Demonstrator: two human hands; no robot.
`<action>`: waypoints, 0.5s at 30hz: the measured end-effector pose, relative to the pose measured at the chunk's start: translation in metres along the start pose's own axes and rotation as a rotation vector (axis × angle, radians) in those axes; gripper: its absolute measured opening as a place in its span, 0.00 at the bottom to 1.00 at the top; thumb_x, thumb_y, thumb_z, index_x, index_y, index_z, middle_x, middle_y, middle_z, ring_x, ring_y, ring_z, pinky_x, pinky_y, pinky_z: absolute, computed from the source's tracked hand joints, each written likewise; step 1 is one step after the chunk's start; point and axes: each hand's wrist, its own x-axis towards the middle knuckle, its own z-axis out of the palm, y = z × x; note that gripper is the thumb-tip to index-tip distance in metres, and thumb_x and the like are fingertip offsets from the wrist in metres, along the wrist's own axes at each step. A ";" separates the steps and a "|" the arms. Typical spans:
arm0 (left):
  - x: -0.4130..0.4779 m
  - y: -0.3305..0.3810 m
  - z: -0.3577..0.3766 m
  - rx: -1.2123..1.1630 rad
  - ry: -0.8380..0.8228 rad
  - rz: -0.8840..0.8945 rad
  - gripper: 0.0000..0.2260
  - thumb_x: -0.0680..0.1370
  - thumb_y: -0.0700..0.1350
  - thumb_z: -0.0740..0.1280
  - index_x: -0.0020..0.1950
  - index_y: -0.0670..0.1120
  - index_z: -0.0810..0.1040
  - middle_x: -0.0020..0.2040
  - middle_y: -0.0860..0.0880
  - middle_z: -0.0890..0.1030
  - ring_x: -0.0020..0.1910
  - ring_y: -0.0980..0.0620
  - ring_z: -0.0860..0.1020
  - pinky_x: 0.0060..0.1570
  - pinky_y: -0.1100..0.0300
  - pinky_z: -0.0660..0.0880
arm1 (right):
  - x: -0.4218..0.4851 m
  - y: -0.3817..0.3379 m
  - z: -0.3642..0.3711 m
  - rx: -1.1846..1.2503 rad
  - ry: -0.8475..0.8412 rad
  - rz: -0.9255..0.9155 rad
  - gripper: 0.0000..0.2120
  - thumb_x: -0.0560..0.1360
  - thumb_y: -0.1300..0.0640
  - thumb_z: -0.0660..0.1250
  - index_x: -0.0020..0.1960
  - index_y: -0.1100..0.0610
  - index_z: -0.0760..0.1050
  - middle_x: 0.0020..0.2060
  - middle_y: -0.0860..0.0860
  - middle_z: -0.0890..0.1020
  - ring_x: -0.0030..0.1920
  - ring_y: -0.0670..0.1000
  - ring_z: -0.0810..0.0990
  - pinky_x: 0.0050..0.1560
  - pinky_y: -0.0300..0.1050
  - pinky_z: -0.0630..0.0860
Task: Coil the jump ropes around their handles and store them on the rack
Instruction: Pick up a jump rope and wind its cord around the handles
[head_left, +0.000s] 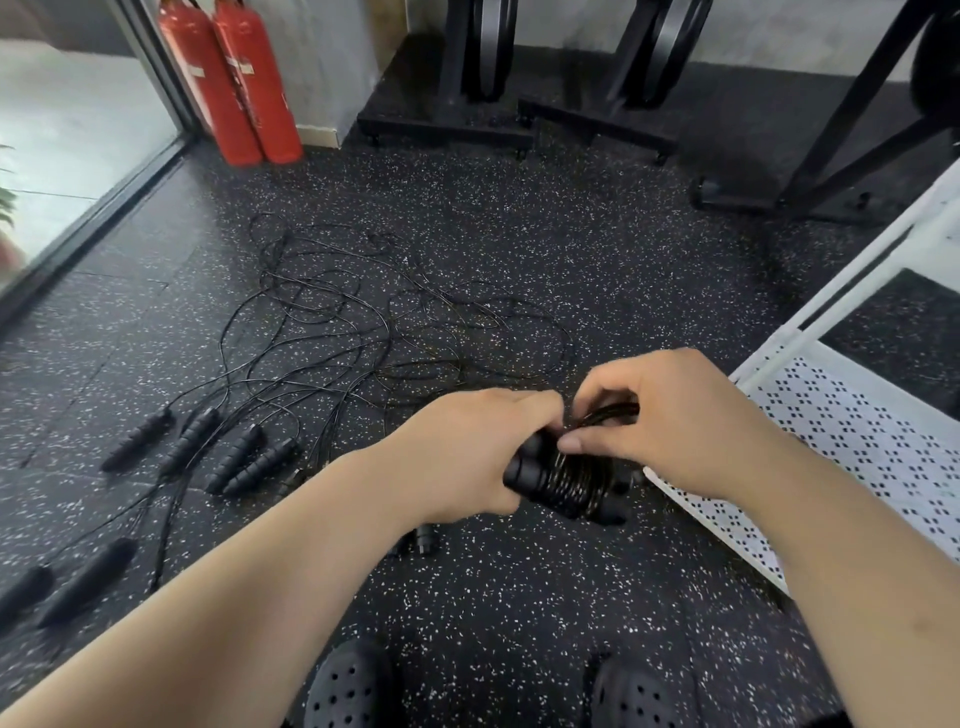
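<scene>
Our left hand (467, 452) grips the coiled handles (561, 483). Our right hand (670, 415) pinches the cord (613, 413). The rack (841, 415) lies just right.

Speckled black floor (519, 239), red extinguishers (249, 83) beside window (62, 130).

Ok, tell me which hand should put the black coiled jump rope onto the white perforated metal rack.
Probably the right hand: it pinches the black coiled jump rope right beside the white perforated metal rack. The left hand grips the black handles on the far side.
</scene>
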 end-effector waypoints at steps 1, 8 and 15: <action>-0.001 0.003 -0.001 -0.039 -0.015 0.006 0.25 0.71 0.45 0.78 0.60 0.58 0.68 0.46 0.62 0.71 0.47 0.57 0.70 0.51 0.56 0.73 | 0.002 0.004 -0.003 0.038 -0.043 0.012 0.12 0.66 0.38 0.83 0.44 0.40 0.85 0.39 0.36 0.86 0.42 0.39 0.84 0.50 0.50 0.82; -0.009 0.022 -0.015 -0.444 0.031 -0.005 0.26 0.69 0.40 0.80 0.57 0.58 0.70 0.44 0.54 0.81 0.41 0.53 0.78 0.41 0.59 0.76 | 0.005 0.028 -0.017 0.455 -0.113 -0.004 0.13 0.67 0.43 0.81 0.45 0.50 0.87 0.41 0.53 0.87 0.43 0.49 0.84 0.50 0.48 0.80; -0.009 0.027 -0.020 -0.739 0.259 -0.031 0.28 0.70 0.41 0.82 0.60 0.53 0.69 0.53 0.52 0.81 0.50 0.45 0.81 0.52 0.42 0.80 | 0.009 0.031 -0.001 0.742 -0.116 0.224 0.12 0.85 0.54 0.68 0.46 0.59 0.83 0.38 0.54 0.84 0.39 0.53 0.82 0.47 0.44 0.81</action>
